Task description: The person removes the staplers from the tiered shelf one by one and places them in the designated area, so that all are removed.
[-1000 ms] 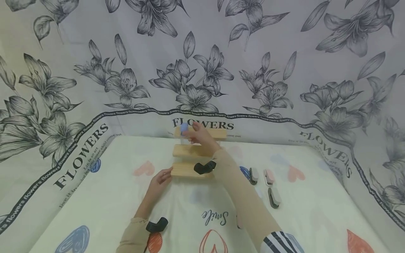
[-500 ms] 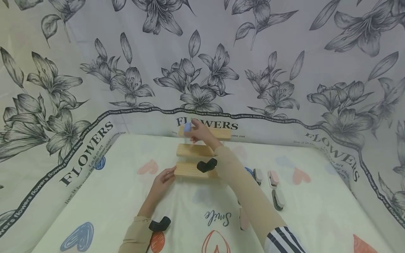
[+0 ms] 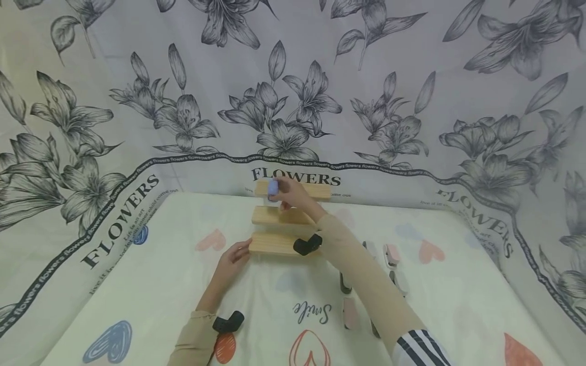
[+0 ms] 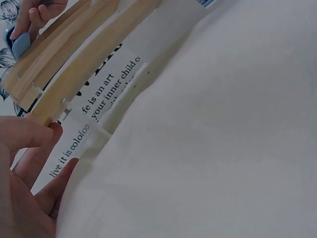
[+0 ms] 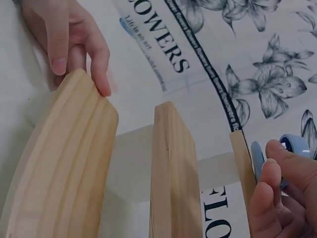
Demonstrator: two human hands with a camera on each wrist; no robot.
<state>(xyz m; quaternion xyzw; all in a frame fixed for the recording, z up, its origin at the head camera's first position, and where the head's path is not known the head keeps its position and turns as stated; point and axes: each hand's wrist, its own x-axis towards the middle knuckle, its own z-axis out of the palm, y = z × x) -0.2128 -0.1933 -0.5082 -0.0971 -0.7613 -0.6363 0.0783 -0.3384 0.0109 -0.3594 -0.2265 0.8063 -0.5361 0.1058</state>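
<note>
A stepped wooden rack (image 3: pixel 279 243) with three pale boards stands at the back of the table. My right hand (image 3: pixel 295 195) pinches a small blue stapler (image 3: pixel 273 187) at the left part of the top board. In the right wrist view the stapler (image 5: pixel 256 161) is close against that board's face, partly hidden by my fingers; contact is hard to tell. With thumb and fingers, my left hand (image 3: pixel 233 258) holds the left end of the lowest board. The left wrist view shows these fingers (image 4: pixel 37 136) at the board's end.
Several small staplers lie right of the rack, among them a pink one (image 3: pixel 391 254), a grey one (image 3: pixel 398 281) and another pink one (image 3: pixel 351 313). My right forearm covers some of them. A flowered curtain (image 3: pixel 284 107) hangs behind the table.
My right hand has shifted slightly right and down along the top board with the stapler, its fingers turned a little. More staplers show beside my right forearm. My left hand keeps its hold.
</note>
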